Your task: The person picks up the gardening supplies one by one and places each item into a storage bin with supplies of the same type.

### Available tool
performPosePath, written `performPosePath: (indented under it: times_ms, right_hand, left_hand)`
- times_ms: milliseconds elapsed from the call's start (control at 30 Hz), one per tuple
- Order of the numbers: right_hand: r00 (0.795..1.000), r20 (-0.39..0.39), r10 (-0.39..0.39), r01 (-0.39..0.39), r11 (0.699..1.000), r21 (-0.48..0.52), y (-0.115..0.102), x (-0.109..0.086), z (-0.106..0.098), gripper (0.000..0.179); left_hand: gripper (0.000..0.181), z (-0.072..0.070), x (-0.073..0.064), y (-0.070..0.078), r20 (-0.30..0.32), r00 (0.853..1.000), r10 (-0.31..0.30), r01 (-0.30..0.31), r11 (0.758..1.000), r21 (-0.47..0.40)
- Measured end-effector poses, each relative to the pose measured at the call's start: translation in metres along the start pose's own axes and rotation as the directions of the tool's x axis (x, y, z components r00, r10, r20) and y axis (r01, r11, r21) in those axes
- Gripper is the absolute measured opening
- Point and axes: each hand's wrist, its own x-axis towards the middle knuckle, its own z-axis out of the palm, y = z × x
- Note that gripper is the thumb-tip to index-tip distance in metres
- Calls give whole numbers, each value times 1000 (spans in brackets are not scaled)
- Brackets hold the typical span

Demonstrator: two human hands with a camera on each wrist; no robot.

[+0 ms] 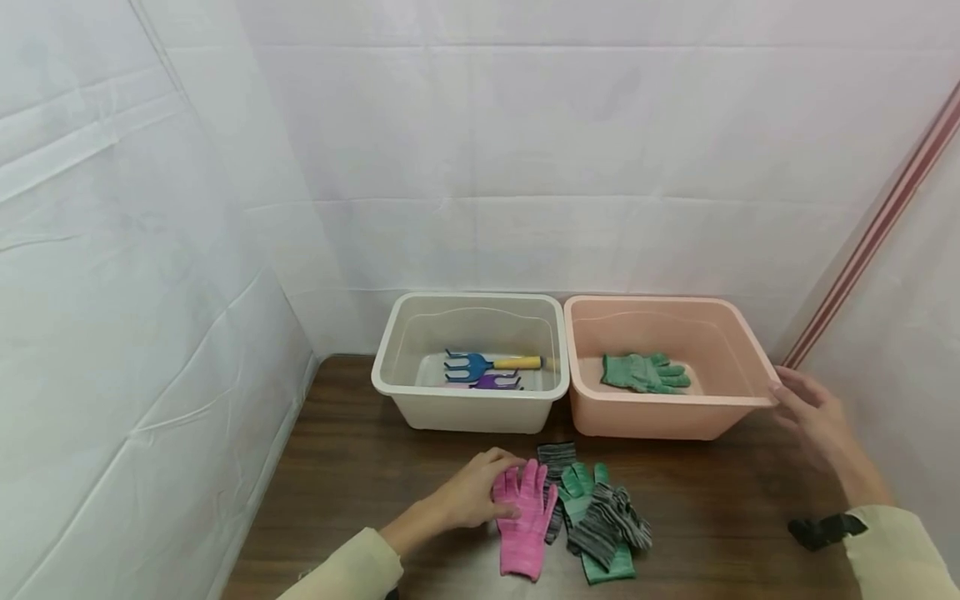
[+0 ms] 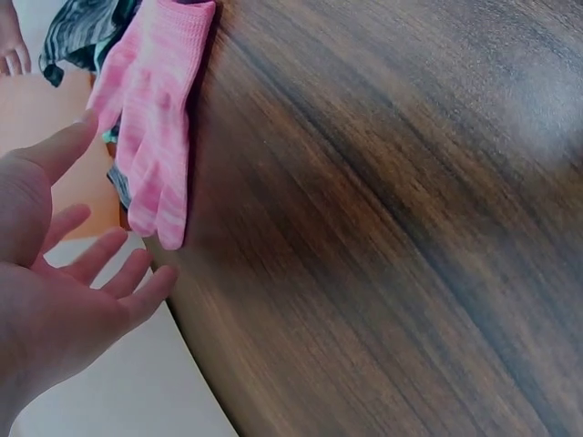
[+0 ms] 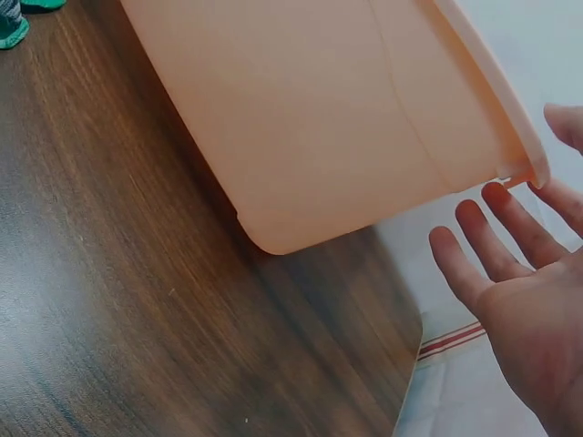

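Observation:
My left hand (image 1: 474, 487) is over the left side of a pink knitted glove (image 1: 524, 533), fingers loosely bent and spread. In the left wrist view the thumb (image 2: 68, 146) reaches the glove's edge, while the other fingers point past its fingertips. Beside it lie dark grey striped gloves (image 1: 600, 521) and a green glove (image 1: 618, 565), overlapping in a loose pile. My right hand (image 1: 813, 417) touches the right front corner of the peach bin (image 1: 675, 421); the right wrist view shows its fingers fairly straight near the rim (image 3: 501, 77). Inside that bin lies a green glove (image 1: 645, 372).
A white bin (image 1: 468, 412) stands left of the peach one, rims close together. It holds a blue hand fork with a yellow handle (image 1: 517, 363) and a purple fork head (image 1: 497, 381). White cloth walls (image 1: 465, 167) enclose the back and sides of the brown wooden table (image 1: 337, 467).

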Motion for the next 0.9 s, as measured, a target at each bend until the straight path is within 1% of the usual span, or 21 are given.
performPosePath:
  times_ms: [133,167,233,300,400,533,633,733,900]
  right_hand:
    - [1000,22,17,-19,997,71,1,-2,1,50]
    - [1000,24,17,-18,997,75,1,-2,1,49]
    - [999,34,8,-12,995,103,1,-3,1,47]
    - [999,46,-10,3,990,140,3,-2,0,42]
    - [996,76,-41,25,978,205,8,-1,0,37]
    - [993,98,-69,35,948,315,10,-2,2,33]
    - [992,100,-80,37,925,378,12,-2,3,33]
    - [991,98,-88,42,919,392,13,-3,4,33]
    - [992,90,-89,51,931,361,13,-4,5,38]
  left_hand:
    - [73,4,2,-1,12,1000,-16,16,1000,-3]
    - [73,6,2,-2,15,1000,-18,18,1000,-2]
    - [74,8,4,-2,17,1000,-20,20,1000,-1]
    - [73,9,4,-3,14,1000,-18,18,1000,-1]
    - [74,12,4,-5,13,1000,-22,22,1000,-10]
    - [76,18,6,-8,16,999,-30,31,999,-8]
    - [76,21,7,-11,3,1000,-17,17,1000,18]
    - [71,23,6,-14,-19,1000,11,-10,999,53]
    - [62,25,7,-19,-47,997,56,-51,994,100]
